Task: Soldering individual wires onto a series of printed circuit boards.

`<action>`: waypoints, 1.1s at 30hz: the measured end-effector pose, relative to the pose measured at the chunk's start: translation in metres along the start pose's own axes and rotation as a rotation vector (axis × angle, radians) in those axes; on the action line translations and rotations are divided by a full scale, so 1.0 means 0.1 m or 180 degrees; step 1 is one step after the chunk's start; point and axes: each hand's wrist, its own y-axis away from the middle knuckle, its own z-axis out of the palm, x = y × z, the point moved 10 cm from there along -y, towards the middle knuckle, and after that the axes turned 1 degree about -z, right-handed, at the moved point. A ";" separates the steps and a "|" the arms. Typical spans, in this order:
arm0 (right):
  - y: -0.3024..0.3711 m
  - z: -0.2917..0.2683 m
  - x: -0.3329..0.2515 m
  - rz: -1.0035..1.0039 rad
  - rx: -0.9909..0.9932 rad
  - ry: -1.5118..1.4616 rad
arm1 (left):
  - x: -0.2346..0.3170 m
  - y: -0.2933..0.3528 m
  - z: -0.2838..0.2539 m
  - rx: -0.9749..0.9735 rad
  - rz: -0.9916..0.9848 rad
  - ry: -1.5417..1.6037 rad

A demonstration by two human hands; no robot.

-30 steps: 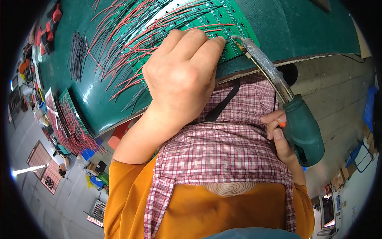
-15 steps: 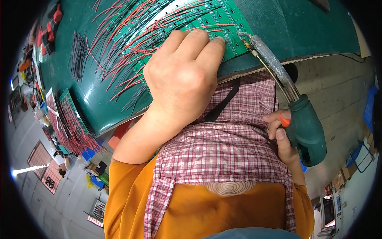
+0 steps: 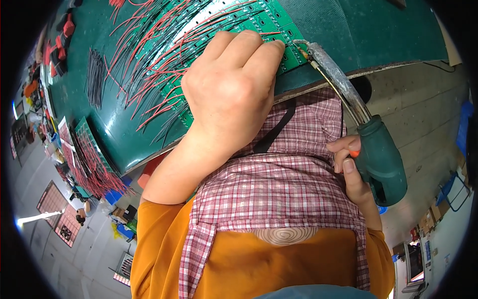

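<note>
My left hand point(image 3: 231, 89) is closed, knuckles up, over the near right part of a green circuit board panel point(image 3: 279, 17). Its fingertips are hidden, so what they pinch cannot be seen. Many red and black wires point(image 3: 172, 45) fan out leftward from the panel. One red wire point(image 3: 271, 33) shows just beyond my knuckles. My right hand point(image 3: 351, 164) is wrapped round the dark green handle of a soldering gun point(image 3: 383, 159), a finger at its orange trigger. The gun's tip point(image 3: 301, 42) is over the panel's right edge, close to my left fingers.
A bundle of black wires point(image 3: 95, 79) lies on the green tabletop point(image 3: 117, 119) to the left. Another wired board point(image 3: 92, 144) rests by the table's left edge. Red-handled tools point(image 3: 62, 45) lie at the far left. The table's near edge point(image 3: 318, 85) runs in front of my apron.
My left hand has shifted slightly right across the panel, nearer its right edge and the soldering tip. The right hand keeps its grip on the soldering gun; the whole view has shifted a little.
</note>
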 end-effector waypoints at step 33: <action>-0.44 -0.26 -0.21 -0.0769 0.0470 -0.0348 | -0.45 0.38 -0.64 0.0534 -0.0958 0.0261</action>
